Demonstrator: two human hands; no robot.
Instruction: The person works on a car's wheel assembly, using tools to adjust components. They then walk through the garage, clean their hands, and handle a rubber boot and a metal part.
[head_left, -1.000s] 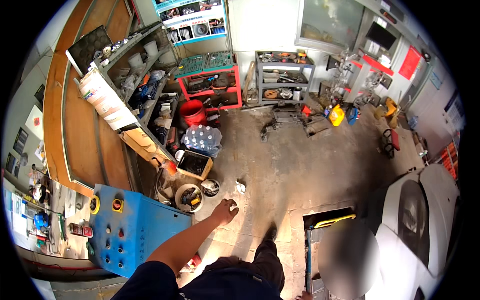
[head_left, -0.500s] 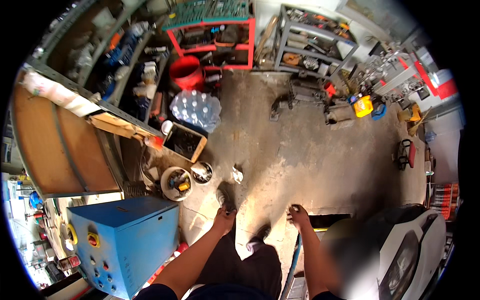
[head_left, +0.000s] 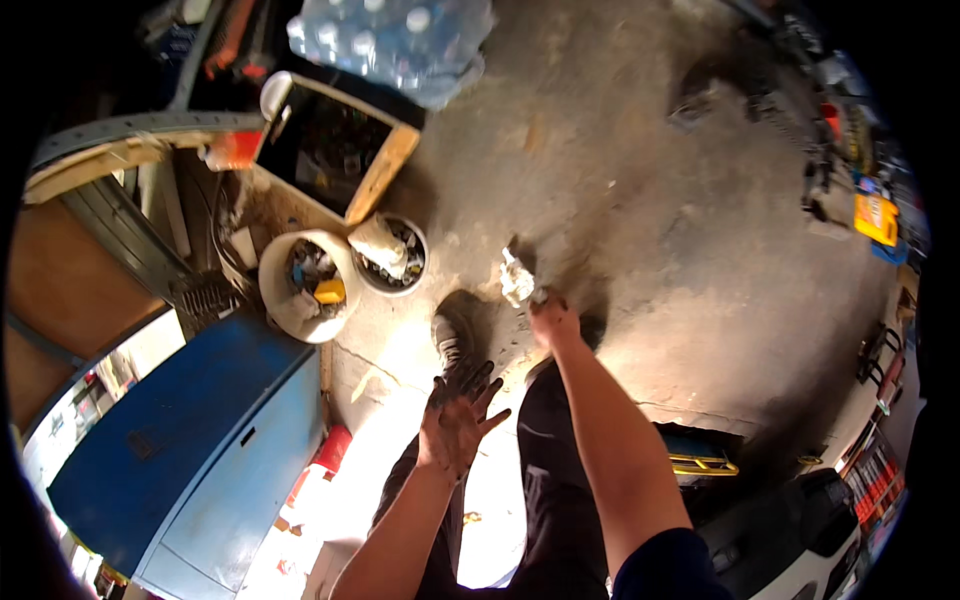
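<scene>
My left hand (head_left: 455, 425), blackened with grime, is held above my left shin with its fingers spread and nothing in it. Reaching down ahead of me, my right hand (head_left: 555, 322) has its fingertips beside the lower right edge of a crumpled whitish rag or paper (head_left: 516, 279). The crumpled piece appears to lie on the concrete floor (head_left: 640, 240). The right fingers are dark and partly hidden, so whether they touch or grip it cannot be made out. My left shoe (head_left: 452, 335) stands just left of the right hand.
A white bucket of scraps (head_left: 280, 290) and a smaller grey bucket (head_left: 418, 270) stand left. Behind them are a wood-edged box (head_left: 385, 172) and wrapped water bottles (head_left: 400, 45). A blue cabinet (head_left: 190, 420) flanks me; a floor opening with a yellow-edged object (head_left: 700, 465) lies right.
The view has dipped closer to the floor. My right hand has swung forward and left to the crumpled piece. My left hand has gone from curled fingers to spread ones.
</scene>
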